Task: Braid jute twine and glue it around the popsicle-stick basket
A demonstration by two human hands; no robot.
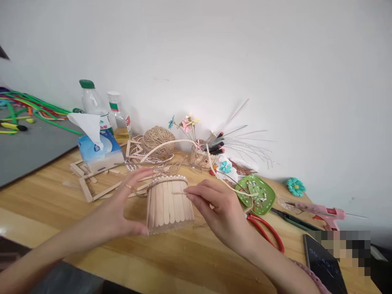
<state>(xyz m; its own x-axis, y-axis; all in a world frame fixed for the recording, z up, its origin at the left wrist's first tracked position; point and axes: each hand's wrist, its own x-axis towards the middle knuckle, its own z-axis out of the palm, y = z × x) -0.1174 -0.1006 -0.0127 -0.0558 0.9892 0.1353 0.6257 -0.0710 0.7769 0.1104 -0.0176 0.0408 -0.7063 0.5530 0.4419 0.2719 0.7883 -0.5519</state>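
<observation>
A small cup of upright craft sticks (168, 204), edged with white beads and a band of twine round its top, is in front of me. My left hand (128, 208) curves round its left side, thumb at the lower edge and fingers by the beaded rim. Between thumb and forefinger, my right hand (214, 204) pinches a short end of twine (180, 192) across the cup's front. A pale curved strip forming a handle (171, 142) rises behind the cup; its attachment is hard to make out.
Behind stand a twine ball (158, 141), a tissue pack (101, 149), two bottles and a decorated pot (202, 158) with flowers and wires. To the right lie a green dish (267, 196), red-handled pliers (269, 230), a pink glue gun (327, 214) and a phone (323, 261).
</observation>
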